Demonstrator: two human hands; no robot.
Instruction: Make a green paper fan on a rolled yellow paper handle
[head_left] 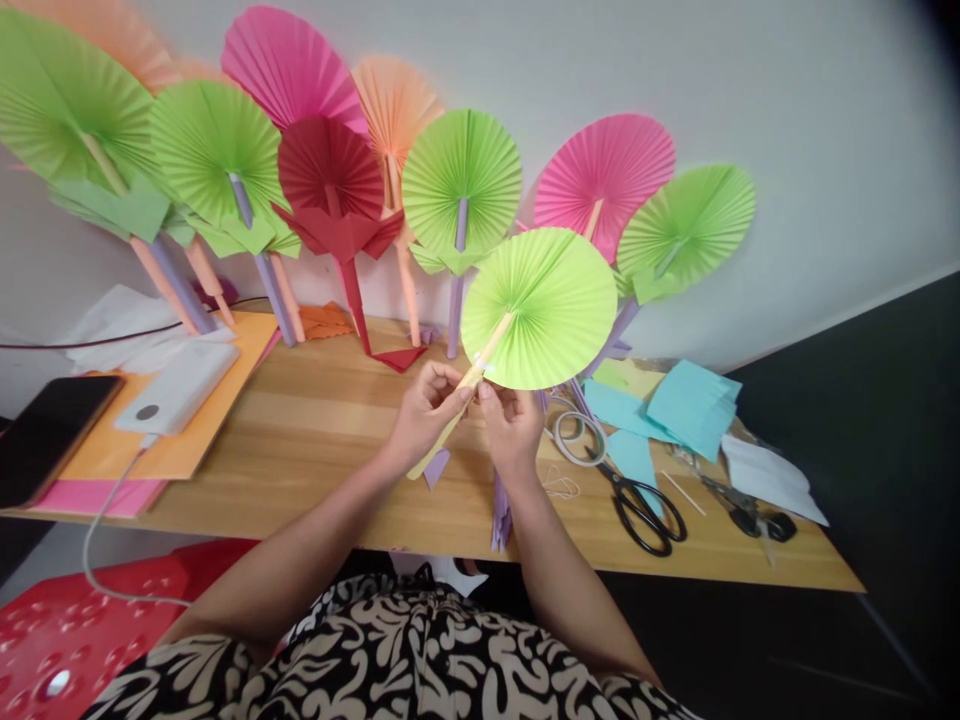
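Note:
I hold a round, pleated lime-green paper fan (540,308) above the wooden table (330,420). Its pale yellow handle stick (450,425) slants down to the left. My left hand (426,410) is closed round the stick just below the fan. My right hand (511,422) pinches the stick at the fan's lower edge, fingers pressed together. A small purple paper piece (436,466) hangs by the stick's lower end, and folded purple strips (501,515) lie under my right wrist.
Several finished fans in green, pink, orange and red (330,170) lean on the white wall. Black scissors (643,510), a tape roll (577,436), turquoise paper (679,405) and another tool (746,512) lie right. A power bank (176,388), phone (45,435) and orange paper (165,450) lie left.

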